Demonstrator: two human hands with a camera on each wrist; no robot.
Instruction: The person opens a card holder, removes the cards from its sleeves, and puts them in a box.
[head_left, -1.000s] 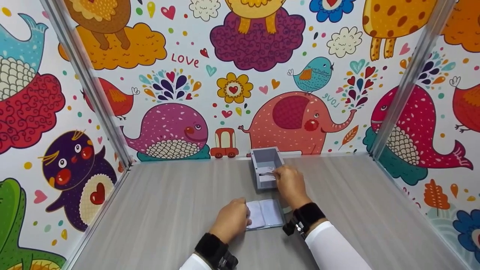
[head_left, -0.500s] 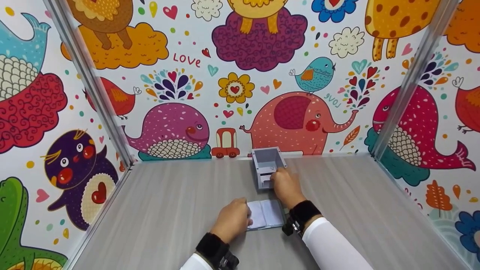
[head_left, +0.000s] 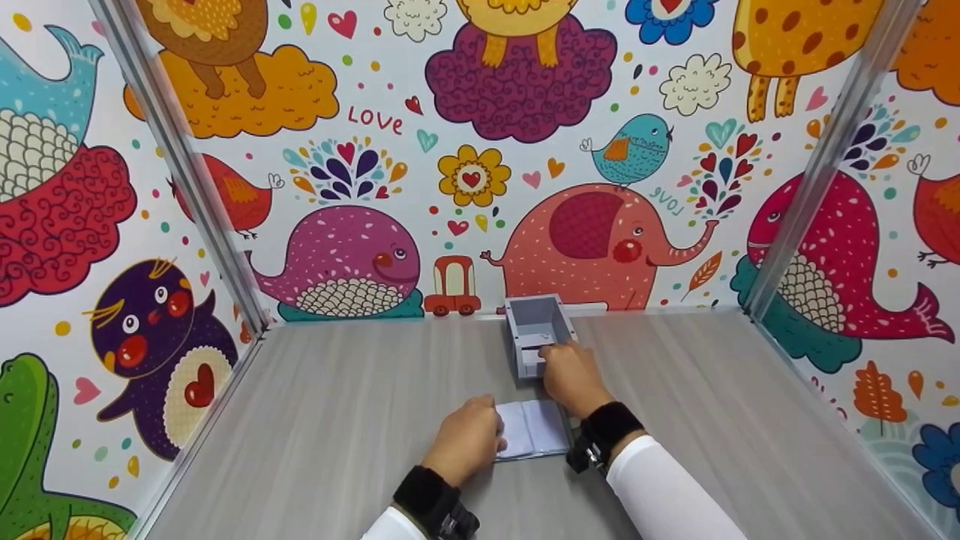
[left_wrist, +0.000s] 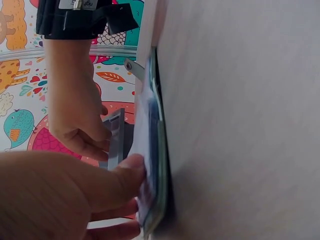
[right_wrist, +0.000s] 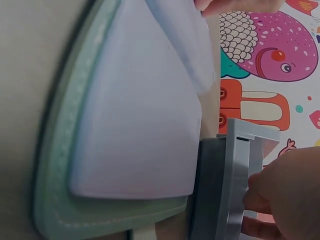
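An open green card holder point(right_wrist: 112, 220) with stitched edges and white leaves point(head_left: 534, 426) lies on the table. In the left wrist view a strap with a snap point(left_wrist: 132, 67) sticks out from it. My left hand point(head_left: 466, 435) grips its left edge, thumb on the white leaf and fingers at the edge. Beyond it stands a grey open-topped box point(head_left: 536, 315), with a white flat piece point(head_left: 531, 358) and a thin dark line inside. My right hand point(head_left: 574, 379) reaches over the box's near right rim with curled fingers point(right_wrist: 257, 200); what the fingertips touch is hidden.
The grey wood-look table point(head_left: 360, 405) meets a printed back wall point(head_left: 465, 225) just behind the box. Metal corner posts point(head_left: 180, 172) stand on either side. Both wrists carry black camera straps point(head_left: 611, 424).
My right hand has shifted slightly left and down within the box opening, its fingers over the white piece. My left hand keeps its hold on the card holder.
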